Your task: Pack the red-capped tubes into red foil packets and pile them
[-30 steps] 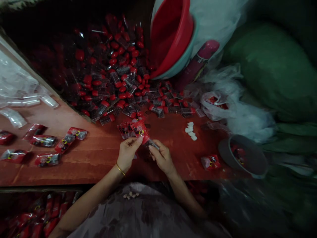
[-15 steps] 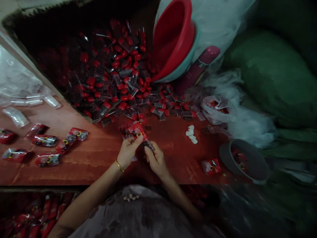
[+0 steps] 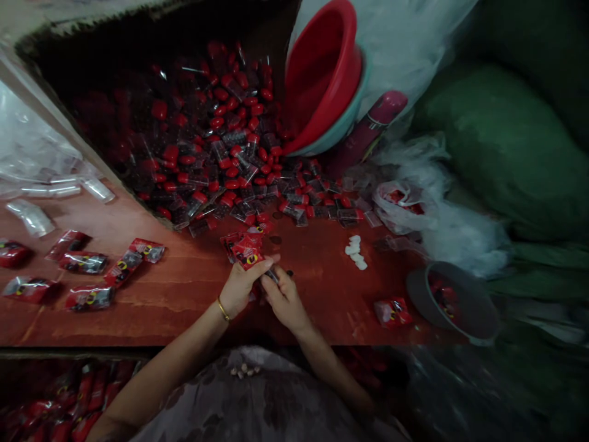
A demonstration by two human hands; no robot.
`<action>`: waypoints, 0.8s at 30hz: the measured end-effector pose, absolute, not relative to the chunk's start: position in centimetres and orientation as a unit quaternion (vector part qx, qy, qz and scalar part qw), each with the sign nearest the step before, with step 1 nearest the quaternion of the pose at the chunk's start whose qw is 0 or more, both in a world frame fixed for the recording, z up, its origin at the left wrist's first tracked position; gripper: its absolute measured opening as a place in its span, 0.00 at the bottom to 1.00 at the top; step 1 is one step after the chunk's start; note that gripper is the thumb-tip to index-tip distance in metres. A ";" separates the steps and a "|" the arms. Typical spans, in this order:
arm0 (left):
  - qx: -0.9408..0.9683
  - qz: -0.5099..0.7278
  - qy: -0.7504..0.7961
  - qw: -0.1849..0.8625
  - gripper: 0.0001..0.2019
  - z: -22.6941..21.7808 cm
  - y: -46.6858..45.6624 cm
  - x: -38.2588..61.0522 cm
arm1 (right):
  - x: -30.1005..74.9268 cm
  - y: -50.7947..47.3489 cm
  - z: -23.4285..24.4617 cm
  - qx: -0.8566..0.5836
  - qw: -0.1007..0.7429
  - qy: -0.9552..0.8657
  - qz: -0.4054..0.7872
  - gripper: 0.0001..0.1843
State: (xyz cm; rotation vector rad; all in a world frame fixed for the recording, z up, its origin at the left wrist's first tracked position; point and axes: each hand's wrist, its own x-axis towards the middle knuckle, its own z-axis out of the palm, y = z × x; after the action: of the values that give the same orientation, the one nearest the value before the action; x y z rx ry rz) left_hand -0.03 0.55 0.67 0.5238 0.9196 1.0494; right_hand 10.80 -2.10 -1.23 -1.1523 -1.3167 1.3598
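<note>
At the table's near edge, my left hand [image 3: 240, 287] is closed, its thumb pressing on a red printed packet [image 3: 251, 258]. More red packets lie fanned just behind it. My right hand [image 3: 286, 299] meets it from the right, fingers closed on a small clear, dark-looking container [image 3: 272, 275] that is mostly hidden by the fingers. The two hands touch or nearly touch. Behind them is a heap of small clear containers with red caps [image 3: 230, 166], spilling from a cardboard box [image 3: 87, 141] onto the table.
Finished-looking red packets [image 3: 87, 263] lie at left, near clear plastic sleeves [image 3: 32, 216]. Right of my hands are small white pieces [image 3: 355, 252], a red packet [image 3: 392, 312] and a grey bowl [image 3: 426, 294]. Behind stand a red basin [image 3: 317, 80], a flask [image 3: 363, 132] and plastic bags [image 3: 460, 227].
My hands have come closer together, the right one shifting slightly left and down. The red packet has tilted, and the clear container is now more covered by the fingers.
</note>
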 end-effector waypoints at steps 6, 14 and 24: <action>0.204 0.466 0.440 0.740 0.19 0.8 0.7 -1.0 | 10.6 -2.3 -1.2 -0.426 0.442 -0.483 0.625 0.15; 0.209 0.480 0.423 0.740 0.17 0.4 -0.4 -0.1 | 9.7 -1.4 -1.5 -0.517 0.479 -0.536 0.465 0.08; 0.143 0.569 0.437 0.682 0.12 0.9 1.1 -6.1 | 11.1 6.8 0.2 -0.524 0.349 -0.759 0.169 0.14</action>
State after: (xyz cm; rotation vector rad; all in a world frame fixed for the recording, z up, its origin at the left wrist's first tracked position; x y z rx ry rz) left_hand -6.11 1.10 0.92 0.3198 0.9807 1.2757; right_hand 11.11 6.84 0.25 -1.3581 -1.9661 0.4374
